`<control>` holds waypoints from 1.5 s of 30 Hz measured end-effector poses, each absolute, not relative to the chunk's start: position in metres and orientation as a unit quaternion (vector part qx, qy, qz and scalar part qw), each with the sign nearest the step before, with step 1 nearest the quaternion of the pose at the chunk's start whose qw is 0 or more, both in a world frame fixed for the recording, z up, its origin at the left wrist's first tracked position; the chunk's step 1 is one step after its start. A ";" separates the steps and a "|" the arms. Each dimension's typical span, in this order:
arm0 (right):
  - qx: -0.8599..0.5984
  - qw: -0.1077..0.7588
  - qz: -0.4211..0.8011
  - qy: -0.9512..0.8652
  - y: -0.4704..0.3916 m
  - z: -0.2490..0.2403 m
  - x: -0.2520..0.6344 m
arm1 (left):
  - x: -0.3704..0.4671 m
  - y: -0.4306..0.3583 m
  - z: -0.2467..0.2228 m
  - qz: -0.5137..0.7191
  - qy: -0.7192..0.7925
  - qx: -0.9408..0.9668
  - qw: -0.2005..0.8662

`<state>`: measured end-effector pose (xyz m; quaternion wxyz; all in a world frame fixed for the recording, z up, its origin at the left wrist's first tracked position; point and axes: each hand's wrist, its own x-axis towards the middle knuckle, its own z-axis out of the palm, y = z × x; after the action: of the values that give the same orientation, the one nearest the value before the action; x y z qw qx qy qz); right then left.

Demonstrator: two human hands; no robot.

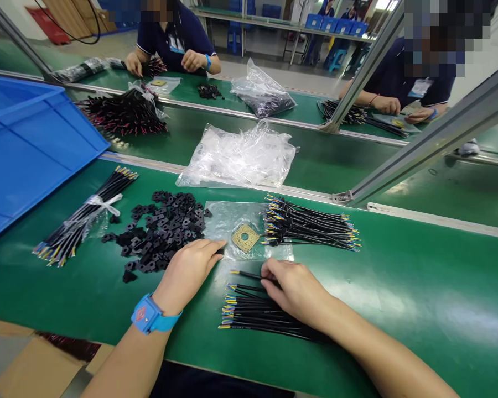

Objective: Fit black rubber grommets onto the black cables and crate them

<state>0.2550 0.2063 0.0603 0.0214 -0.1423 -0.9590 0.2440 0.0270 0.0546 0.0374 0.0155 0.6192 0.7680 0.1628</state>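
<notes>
My left hand, a blue strap on its wrist, is closed in a pinch; a small black plastic part shows dark at its fingertips. Between thumb and fingers of my right hand is one black cable with a coloured stripped end. Just below it lies a row of similar black cables, partly hidden by that hand. A yellowish square piece with a round hole rests on a clear plastic bag ahead of both hands. Loose black plastic parts are heaped beyond my left hand.
Cables with black parts on them lie right of the bag. A tied cable bundle and a blue bin are at left. Clear bags lie behind, near a metal frame post. Two people work across the bench.
</notes>
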 end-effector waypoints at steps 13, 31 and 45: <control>-0.146 0.058 0.033 -0.987 0.218 0.042 0.249 | 0.043 0.061 0.057 0.445 0.757 0.462 0.127; -0.088 0.262 0.202 -0.939 0.213 0.073 0.258 | 0.047 0.075 0.065 0.695 0.557 0.081 0.448; -0.033 0.236 0.008 -0.971 0.203 0.078 0.265 | 0.048 0.069 0.062 0.643 0.621 0.202 0.400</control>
<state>0.2647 0.2029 0.0783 0.2364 -0.0328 -0.9711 0.0079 0.0479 0.0688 0.0620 0.4003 0.2015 0.6214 0.6426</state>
